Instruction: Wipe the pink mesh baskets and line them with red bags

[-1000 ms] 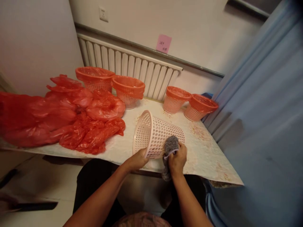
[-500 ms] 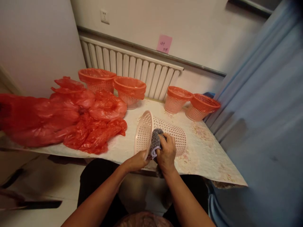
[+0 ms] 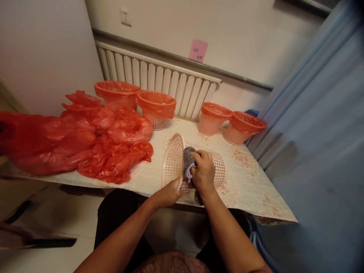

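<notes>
Left hand (image 3: 168, 194) pinching basket (image 3: 173, 161) rim | right hand (image 3: 203, 173) clutching cloth (image 3: 188, 158) | four bagged baskets (image 3: 157, 109), ten-to-two o'clock | this one's bare!

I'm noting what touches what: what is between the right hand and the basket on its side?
A grey cloth, bunched in the right hand, lies against the basket, as the head view shows.

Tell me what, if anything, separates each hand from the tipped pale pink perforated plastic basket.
A bunched, fuzzy grey cloth, held in the right hand, lies between it and the tipped basket near the rim. Nothing visible stands between the left hand and the rim it grips.
</notes>
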A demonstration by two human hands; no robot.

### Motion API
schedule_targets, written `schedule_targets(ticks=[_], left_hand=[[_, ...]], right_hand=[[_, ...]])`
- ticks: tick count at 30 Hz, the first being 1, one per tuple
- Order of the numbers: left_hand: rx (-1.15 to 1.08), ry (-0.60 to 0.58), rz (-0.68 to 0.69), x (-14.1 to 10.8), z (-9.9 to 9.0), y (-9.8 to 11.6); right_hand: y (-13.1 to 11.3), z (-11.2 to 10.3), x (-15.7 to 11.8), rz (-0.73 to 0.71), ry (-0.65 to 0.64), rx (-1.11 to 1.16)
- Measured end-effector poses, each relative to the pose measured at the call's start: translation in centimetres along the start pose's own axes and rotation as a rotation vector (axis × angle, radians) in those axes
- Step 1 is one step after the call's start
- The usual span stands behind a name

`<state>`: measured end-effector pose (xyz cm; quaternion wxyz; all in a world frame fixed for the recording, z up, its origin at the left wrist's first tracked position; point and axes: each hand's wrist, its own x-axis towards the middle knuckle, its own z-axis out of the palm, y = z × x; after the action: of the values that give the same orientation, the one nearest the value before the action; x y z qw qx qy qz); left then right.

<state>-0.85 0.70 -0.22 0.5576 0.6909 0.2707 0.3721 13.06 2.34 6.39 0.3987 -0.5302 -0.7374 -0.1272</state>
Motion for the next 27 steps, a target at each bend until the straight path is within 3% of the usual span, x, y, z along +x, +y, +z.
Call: schedule_targets(ticks=[6, 10, 14, 17, 21, 24, 27], left_hand=[[0.074, -0.019, -0.006, -1.1, 0.4, -0.9], [0.065, 0.003, -0.011, -1.0, 0.3, -0.7], [0.052, 0.024, -0.009, -0.8, 0.3, -0.7], [0.035, 0.009, 0.008, -0.7, 0.3, -0.9], [0.017, -0.005, -0.005, -0.5, 0.0, -1.1], [0.026, -0.006, -0.003, -0.3, -0.3, -0.8], [0.02, -0.014, 0.029, 0.1, -0.4, -0.4]], right_hand=[[2.1, -0.6, 2.5, -0.027, -0.092, -0.064], [7.0, -0.6, 2.2, 0.026, -0.11, -0.197], [13.0, -1.0, 0.8, 0.21, -0.092, -0.286], [15.3, -1.5, -1.2, 0.309, -0.049, -0.305], [14.1, -1.5, -4.7, 0.371, 0.062, -0.318], [11.0, -0.6, -7.2, 0.394, 0.133, -0.263], [7.2, 0.7, -8.6, 0.309, 0.158, -0.125]])
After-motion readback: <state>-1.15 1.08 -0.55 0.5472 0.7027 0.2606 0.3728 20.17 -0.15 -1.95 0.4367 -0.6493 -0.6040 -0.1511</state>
